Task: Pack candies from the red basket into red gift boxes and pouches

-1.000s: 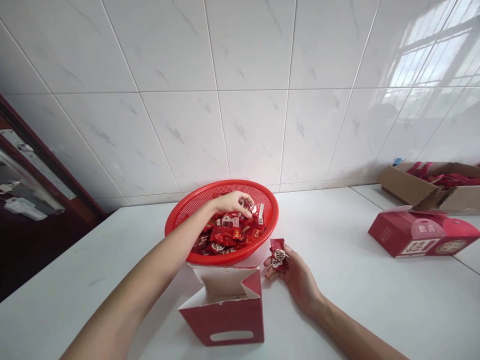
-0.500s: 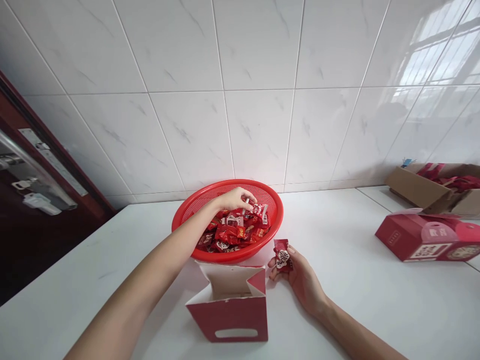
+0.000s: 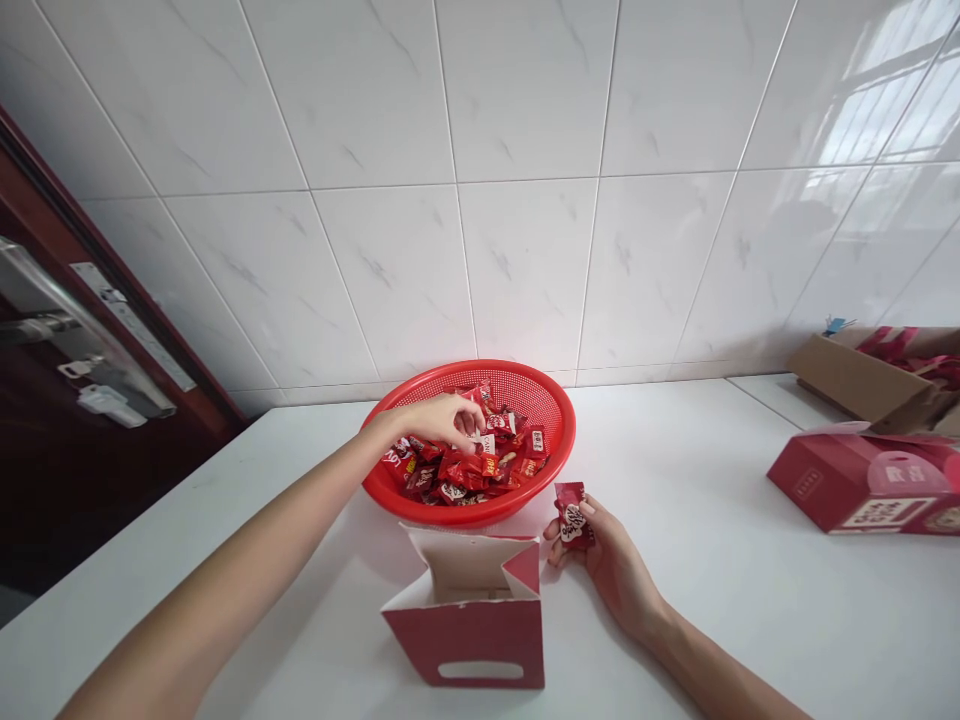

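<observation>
A red perforated basket (image 3: 556,400) on the white table holds many red-wrapped candies (image 3: 465,468). Over them, inside the basket, is my left hand (image 3: 448,420), its fingers curled downward near a white-labelled wrapper; whether it grips anything is unclear. Between thumb and fingers, my right hand (image 3: 600,545) holds a red candy packet (image 3: 572,515) with white and black print, just right of the basket's front edge. A dark red paper box (image 3: 480,640) stands upright with its top open in front of the basket, left of my right hand.
At the right lies a closed red gift box (image 3: 847,480). Behind it a brown cardboard box (image 3: 855,385) holds red ribbon-like pieces. A white tiled wall (image 3: 525,250) rises behind the table, and a dark door (image 3: 45,420) with keys is at the left.
My left hand has shifted left within the basket, away from the white-and-red packet by its fingers. My right hand still holds its candy packet. The view has shifted slightly.
</observation>
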The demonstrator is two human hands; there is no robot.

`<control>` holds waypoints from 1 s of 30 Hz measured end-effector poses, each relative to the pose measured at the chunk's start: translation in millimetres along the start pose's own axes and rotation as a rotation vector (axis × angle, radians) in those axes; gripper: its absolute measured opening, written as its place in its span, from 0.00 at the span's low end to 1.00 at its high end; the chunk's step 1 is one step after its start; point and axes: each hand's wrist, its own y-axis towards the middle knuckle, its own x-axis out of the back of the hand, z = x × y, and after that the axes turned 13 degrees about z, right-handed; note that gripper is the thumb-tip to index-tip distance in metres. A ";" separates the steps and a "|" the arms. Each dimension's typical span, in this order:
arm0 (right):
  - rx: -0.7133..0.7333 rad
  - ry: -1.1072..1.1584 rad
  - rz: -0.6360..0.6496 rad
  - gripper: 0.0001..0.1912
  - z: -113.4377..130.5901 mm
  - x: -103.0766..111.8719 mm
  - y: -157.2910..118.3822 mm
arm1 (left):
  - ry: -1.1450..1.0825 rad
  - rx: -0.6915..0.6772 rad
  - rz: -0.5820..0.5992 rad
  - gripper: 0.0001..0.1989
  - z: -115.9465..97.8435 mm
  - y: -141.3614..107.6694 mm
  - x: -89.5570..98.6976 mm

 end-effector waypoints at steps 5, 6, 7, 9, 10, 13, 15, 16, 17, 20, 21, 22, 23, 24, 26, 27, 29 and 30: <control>0.003 -0.011 0.003 0.20 -0.6 0.5 -0.6 | 0.239 0.122 0.216 0.31 -19.0 -12.0 -12.6; 0.003 -0.013 0.004 0.19 -0.7 0.7 -0.6 | 0.263 0.125 0.163 0.29 -21.1 -10.8 -14.8; 0.004 -0.014 0.006 0.19 -0.8 0.8 -0.6 | 0.271 0.117 0.085 0.27 -22.0 -8.5 -16.3; 0.007 -0.017 0.007 0.18 -1.0 1.1 -0.7 | 0.270 0.095 -0.114 0.24 -20.1 -1.4 -16.3; 0.009 -0.019 0.009 0.18 -1.2 1.3 -0.8 | 0.271 0.089 -0.224 0.24 -17.8 2.4 -15.0; 0.013 -0.021 0.021 0.17 -2.1 1.8 -1.5 | 0.314 0.085 -0.422 0.26 -10.9 10.0 -7.5; 0.012 -0.022 0.028 0.17 -2.6 2.1 -1.9 | 0.329 0.086 -0.371 0.21 -10.1 8.3 -2.6; 0.011 -0.023 0.030 0.17 -2.8 2.2 -2.0 | 0.317 0.084 -0.289 0.18 -11.4 5.3 -1.1; 0.009 -0.025 0.033 0.17 -2.9 2.2 -2.0 | 0.296 0.085 -0.181 0.15 -13.6 1.4 -0.6; 0.002 -0.029 0.045 0.17 -3.0 2.3 -2.0 | 0.271 0.125 0.184 0.17 -22.2 -11.4 -7.6; 0.001 -0.029 0.047 0.17 -3.0 2.3 -2.0 | 0.293 0.150 0.274 0.23 -24.4 -14.2 -12.6; 0.000 -0.030 0.047 0.17 -3.0 2.3 -2.0 | 0.324 0.182 0.324 0.29 -25.8 -15.9 -18.4; -0.001 -0.032 0.046 0.17 -2.9 2.3 -2.0 | 0.366 0.207 0.337 0.32 -26.4 -16.4 -24.5; -0.001 -0.035 0.045 0.17 -2.9 2.2 -1.9 | 0.414 0.222 0.324 0.33 -26.1 -15.8 -30.2; -0.002 -0.042 0.045 0.17 -2.9 2.2 -1.9 | 0.490 0.224 0.255 0.31 -23.5 -12.9 -38.1; -0.001 -0.047 0.044 0.17 -2.8 2.2 -1.9 | 0.506 0.208 0.219 0.29 -21.6 -11.3 -39.6; 0.002 -0.055 0.039 0.17 -2.6 2.2 -2.0 | 0.481 0.159 0.156 0.26 -17.5 -9.5 -37.6; 0.000 -0.059 0.036 0.17 -2.4 2.2 -2.1 | 0.451 0.137 0.110 0.25 -15.9 -9.5 -34.8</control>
